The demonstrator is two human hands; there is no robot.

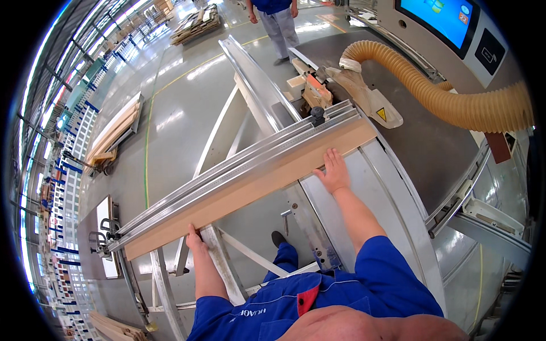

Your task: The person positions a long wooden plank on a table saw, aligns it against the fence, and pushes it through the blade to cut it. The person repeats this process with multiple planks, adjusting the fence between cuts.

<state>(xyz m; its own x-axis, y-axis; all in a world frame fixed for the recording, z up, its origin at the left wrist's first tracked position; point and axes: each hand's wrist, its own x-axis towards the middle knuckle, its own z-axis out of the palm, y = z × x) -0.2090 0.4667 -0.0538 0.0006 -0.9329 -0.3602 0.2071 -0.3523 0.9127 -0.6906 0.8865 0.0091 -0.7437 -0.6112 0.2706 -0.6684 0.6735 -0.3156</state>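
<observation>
A long tan board point(250, 184) lies along the aluminium fence point(227, 176) of a sliding table saw. My left hand point(195, 238) is closed on the board's near edge, left of its middle; the fingers under the board are hidden. Nearer the right end, my right hand point(334, 172) rests with fingers spread, its fingertips on the board and its palm above the grey sliding table point(375, 199). Just beyond the board's right end is the pale blade guard point(367, 96) with a yellow warning triangle. A black knob point(317, 115) stands on the fence.
A ribbed tan hose point(432, 99) arches from the guard to the right. The dark saw table point(421, 153) and a control panel with a screen point(441, 20) are at the right. Another person point(278, 25) stands at the far side. Stacked boards point(116, 128) lie at the left.
</observation>
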